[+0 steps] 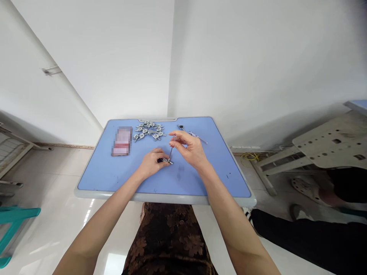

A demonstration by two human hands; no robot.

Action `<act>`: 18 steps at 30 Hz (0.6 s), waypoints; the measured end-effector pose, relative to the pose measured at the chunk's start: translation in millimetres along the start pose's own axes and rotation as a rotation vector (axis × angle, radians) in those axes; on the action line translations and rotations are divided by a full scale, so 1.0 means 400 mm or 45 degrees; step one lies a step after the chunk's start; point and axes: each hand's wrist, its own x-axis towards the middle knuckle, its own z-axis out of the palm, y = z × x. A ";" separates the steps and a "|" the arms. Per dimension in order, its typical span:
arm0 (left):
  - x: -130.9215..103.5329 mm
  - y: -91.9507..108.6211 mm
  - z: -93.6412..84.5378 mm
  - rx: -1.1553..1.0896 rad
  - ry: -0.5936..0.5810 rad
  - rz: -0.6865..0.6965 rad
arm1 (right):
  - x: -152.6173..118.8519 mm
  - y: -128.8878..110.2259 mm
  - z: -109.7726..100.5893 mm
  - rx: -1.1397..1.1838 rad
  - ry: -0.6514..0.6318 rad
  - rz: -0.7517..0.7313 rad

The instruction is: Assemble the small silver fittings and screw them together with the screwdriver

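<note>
- Pinching a small metal fitting point(170, 162) between fingertips: left hand point(151, 163), at the blue table point(99, 172).
- Gripping a screwdriver point(171, 152) in closed fingers, shaft down to the fitting: right hand point(191, 149).

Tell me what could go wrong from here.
The screwdriver in the right hand might slip off the small metal part and jab the left hand, whose fingers grip it close to the tip. The part, pinched only by the fingers, could also twist as the tool turns.
</note>
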 end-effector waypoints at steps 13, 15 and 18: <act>0.001 0.001 0.001 -0.017 0.015 0.005 | 0.001 0.002 0.004 -0.158 -0.143 -0.136; 0.001 0.001 0.000 0.006 0.012 0.000 | 0.003 -0.002 0.003 -0.086 -0.171 -0.106; 0.001 0.004 -0.002 0.022 0.010 0.001 | 0.009 0.002 0.013 -0.037 -0.061 -0.075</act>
